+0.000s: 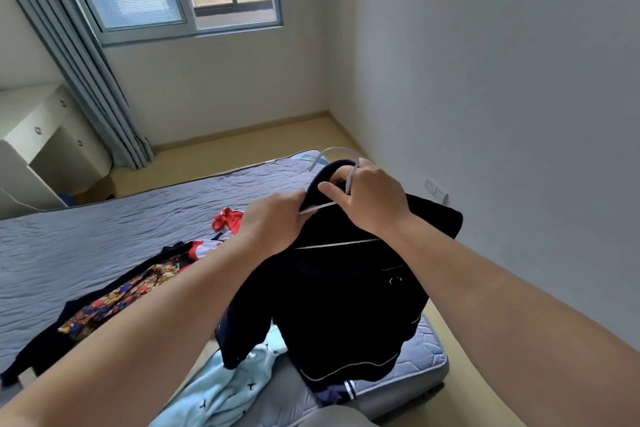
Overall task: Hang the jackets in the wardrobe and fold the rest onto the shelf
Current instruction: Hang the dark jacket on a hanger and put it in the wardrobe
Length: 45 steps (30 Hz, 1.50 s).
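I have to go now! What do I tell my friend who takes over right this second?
Left hand: grips the dark jacket at its collar.
Right hand: grips the white hanger just below its hook.
The jacket is held up over the bed, with the hanger partly inside it.
On the bed: patterned garment, light blue garment, red and white garment.
Left to do: seat the jacket on the hanger, hang it, then sort the rest. Wardrobe and shelf are out of view.
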Available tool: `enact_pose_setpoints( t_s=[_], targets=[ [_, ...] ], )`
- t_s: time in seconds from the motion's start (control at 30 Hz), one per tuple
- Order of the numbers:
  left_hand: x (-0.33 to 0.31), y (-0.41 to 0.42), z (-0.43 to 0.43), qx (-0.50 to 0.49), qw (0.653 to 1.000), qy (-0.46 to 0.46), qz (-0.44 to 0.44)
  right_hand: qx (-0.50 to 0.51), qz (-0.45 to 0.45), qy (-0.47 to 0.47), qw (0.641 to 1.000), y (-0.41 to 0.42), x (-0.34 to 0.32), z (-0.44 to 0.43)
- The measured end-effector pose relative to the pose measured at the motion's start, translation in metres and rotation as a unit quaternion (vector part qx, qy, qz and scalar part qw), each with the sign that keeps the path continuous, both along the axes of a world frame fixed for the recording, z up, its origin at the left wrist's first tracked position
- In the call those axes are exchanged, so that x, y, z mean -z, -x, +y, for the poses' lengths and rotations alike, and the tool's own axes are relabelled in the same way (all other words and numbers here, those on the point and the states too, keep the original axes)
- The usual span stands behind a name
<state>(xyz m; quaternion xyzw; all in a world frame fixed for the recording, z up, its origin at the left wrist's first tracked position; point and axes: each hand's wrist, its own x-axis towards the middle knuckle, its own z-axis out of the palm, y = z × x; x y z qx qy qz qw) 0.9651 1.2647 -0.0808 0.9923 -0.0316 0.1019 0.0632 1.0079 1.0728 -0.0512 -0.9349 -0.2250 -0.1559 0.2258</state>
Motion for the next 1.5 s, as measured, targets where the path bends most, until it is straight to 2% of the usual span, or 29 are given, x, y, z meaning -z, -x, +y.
enact_pose_setpoints(
  t_s=[0.07,0.17,0.23,0.33,0.5,0.57,0.63,0.7,0.77,0.83,0.9,1.03,1.13,1.23,1.33,1.4,1.5],
  targets=[
    [-0.001,-0.008,0.005,-0.021,0.999,0.018,-0.020,-0.015,0.039,0.005,0.999,-0.002,-0.004,-0.004],
    [-0.011,-0.023,0.019,-0.075,0.992,0.099,-0.031,-0.008,0.089,0.105,0.990,-0.006,-0.011,-0.017],
    [-0.016,-0.029,0.026,-0.077,0.988,0.132,-0.035,-0.003,0.091,0.157,0.983,-0.007,-0.009,-0.026],
    [-0.023,-0.035,0.032,-0.060,0.990,0.121,-0.046,-0.010,0.076,0.188,0.979,-0.008,0.000,-0.035],
    [-0.031,-0.036,0.042,-0.073,0.992,0.105,-0.026,0.136,0.166,0.208,0.954,-0.024,0.007,-0.062],
    [-0.032,-0.036,0.040,-0.069,0.995,0.072,-0.006,0.175,0.160,0.186,0.954,-0.028,0.008,-0.063],
    [-0.033,-0.038,0.040,-0.081,0.996,0.048,0.006,0.192,0.161,0.112,0.962,-0.030,0.010,-0.059],
    [-0.031,-0.038,0.043,-0.102,0.994,0.033,0.005,0.183,0.216,0.053,0.957,-0.030,0.008,-0.055],
    [-0.026,-0.036,0.048,-0.109,0.994,0.010,-0.005,0.145,0.300,0.055,0.941,-0.029,0.005,-0.053],
    [-0.022,-0.033,0.052,-0.091,0.996,-0.010,-0.008,0.118,0.345,0.084,0.927,-0.026,0.003,-0.053],
    [-0.018,-0.028,0.054,-0.053,0.998,-0.016,0.005,0.115,0.336,0.087,0.931,-0.027,0.001,-0.056],
    [-0.010,-0.015,0.055,-0.014,0.996,-0.014,0.089,0.149,0.288,0.073,0.943,-0.034,-0.002,-0.063],
    [-0.005,-0.012,0.055,-0.038,0.997,0.020,0.069,0.168,0.239,0.053,0.955,-0.033,-0.001,-0.058],
    [-0.004,-0.011,0.054,-0.040,0.999,-0.001,0.025,0.168,0.201,0.044,0.964,-0.028,-0.004,-0.054],
    [-0.006,-0.014,0.049,-0.085,0.994,0.066,0.017,0.082,0.268,0.110,0.954,-0.023,-0.013,-0.051],
    [-0.006,-0.017,0.045,-0.092,0.991,0.099,-0.012,0.005,0.318,0.115,0.941,-0.016,-0.015,-0.045],
    [-0.013,-0.017,0.034,-0.067,0.990,0.125,-0.028,-0.020,0.256,0.129,0.958,-0.012,-0.005,-0.039]
  ],
)
